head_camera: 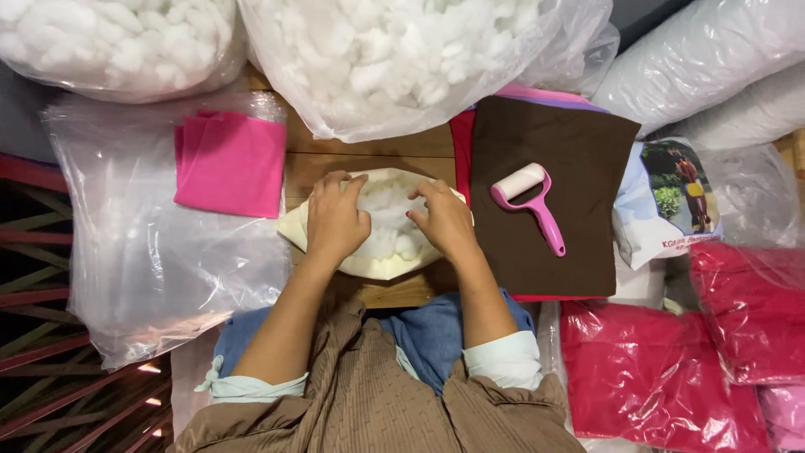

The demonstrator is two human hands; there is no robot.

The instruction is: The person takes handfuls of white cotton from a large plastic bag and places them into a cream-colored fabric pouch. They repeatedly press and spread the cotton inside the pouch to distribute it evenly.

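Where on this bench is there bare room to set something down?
Little. Bare wood table shows only between the pink cloth and brown cloth, above the cream cover both hands press: left hand, right hand. Brown cloth is flat below the lint roller. Stuffing bags crowd the back.

Just 1 view here, head-mounted, looking pretty much straight down, close over the wooden table, with the forearms coming in from the bottom of the frame.
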